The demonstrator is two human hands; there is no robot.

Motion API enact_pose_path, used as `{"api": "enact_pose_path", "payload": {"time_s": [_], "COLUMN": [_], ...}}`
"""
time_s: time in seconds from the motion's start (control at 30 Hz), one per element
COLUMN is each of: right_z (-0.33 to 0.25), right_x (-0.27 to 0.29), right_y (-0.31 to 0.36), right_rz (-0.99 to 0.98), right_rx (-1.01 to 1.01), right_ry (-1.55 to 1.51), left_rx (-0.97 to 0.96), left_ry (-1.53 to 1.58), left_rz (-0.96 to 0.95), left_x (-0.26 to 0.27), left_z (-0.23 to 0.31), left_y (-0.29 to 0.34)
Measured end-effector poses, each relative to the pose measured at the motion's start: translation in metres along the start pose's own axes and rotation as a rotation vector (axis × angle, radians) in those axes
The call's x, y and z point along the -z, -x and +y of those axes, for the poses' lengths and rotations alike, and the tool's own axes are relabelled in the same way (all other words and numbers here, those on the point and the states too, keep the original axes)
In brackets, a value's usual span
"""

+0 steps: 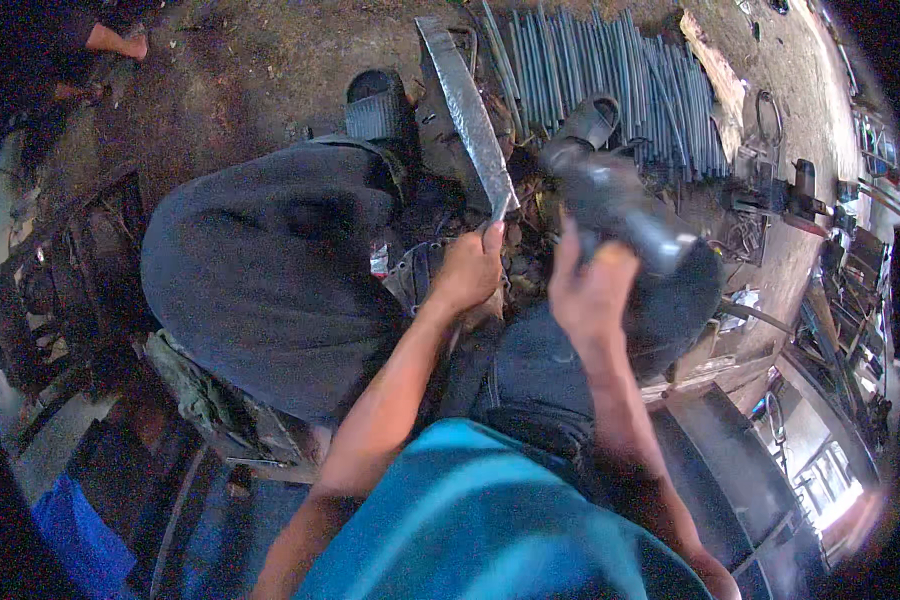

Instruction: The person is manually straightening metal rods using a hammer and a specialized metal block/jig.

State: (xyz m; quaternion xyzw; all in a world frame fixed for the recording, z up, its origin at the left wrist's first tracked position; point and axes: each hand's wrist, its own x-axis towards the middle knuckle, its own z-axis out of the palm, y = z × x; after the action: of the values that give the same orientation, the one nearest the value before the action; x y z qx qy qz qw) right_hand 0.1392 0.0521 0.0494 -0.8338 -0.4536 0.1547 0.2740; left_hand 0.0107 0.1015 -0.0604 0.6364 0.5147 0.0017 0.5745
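My left hand [467, 271] is closed around the narrow tang end of a long, flat metal blade [467, 112] with a dimpled, hammered surface. The blade slants up and slightly left, away from me, its broad end farthest off. To the right, my right hand [592, 290] is closed on what looks like a hammer [620, 200]. Its dark, heavy head has shiny spots and is smeared by motion; the handle is mostly hidden. The hammer head is apart from the blade, to its right. Between my knees, the dark, cluttered ground below the blade is hard to make out.
Several metal rods [610, 80] lie side by side on the ground ahead, beside a wooden piece [713, 75]. My sandalled feet flank the blade. A bench vise [800, 195] stands at right. Another person's bare foot [118, 42] shows at upper left. Blue cloth [82, 535] lies lower left.
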Motion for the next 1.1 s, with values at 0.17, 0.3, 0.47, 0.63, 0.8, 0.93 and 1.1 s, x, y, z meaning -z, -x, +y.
{"api": "enact_pose_path", "payload": {"time_s": [0.17,0.3,0.47,0.63,0.8,0.93,1.1], "right_z": [0.021,-0.017,-0.034,0.045,0.029,-0.025,-0.014], "right_x": [-0.05,0.001,0.042,-0.047,-0.014,0.046,0.039], "right_y": [-0.049,-0.075,-0.034,0.004,-0.067,-0.076,-0.018], "right_rz": [-0.201,0.159,0.195,-0.1,-0.025,0.107,0.162], "right_rx": [-0.197,0.111,-0.003,-0.071,0.002,0.008,0.062], "right_ry": [-0.108,-0.109,-0.218,-0.003,-0.088,-0.3,-0.092], "left_rx": [0.045,0.29,0.475,0.369,0.344,0.363,0.373], "left_ry": [0.13,0.44,0.687,0.461,0.688,0.675,0.646], "left_rz": [-0.033,-0.251,-0.346,-0.202,-0.276,-0.226,-0.254], "left_x": [0.009,0.018,0.024,0.012,0.013,0.016,0.02], "left_z": [0.019,0.013,0.017,0.023,0.013,0.001,0.006], "left_y": [-0.009,-0.001,0.005,-0.003,-0.004,-0.002,0.0]}}
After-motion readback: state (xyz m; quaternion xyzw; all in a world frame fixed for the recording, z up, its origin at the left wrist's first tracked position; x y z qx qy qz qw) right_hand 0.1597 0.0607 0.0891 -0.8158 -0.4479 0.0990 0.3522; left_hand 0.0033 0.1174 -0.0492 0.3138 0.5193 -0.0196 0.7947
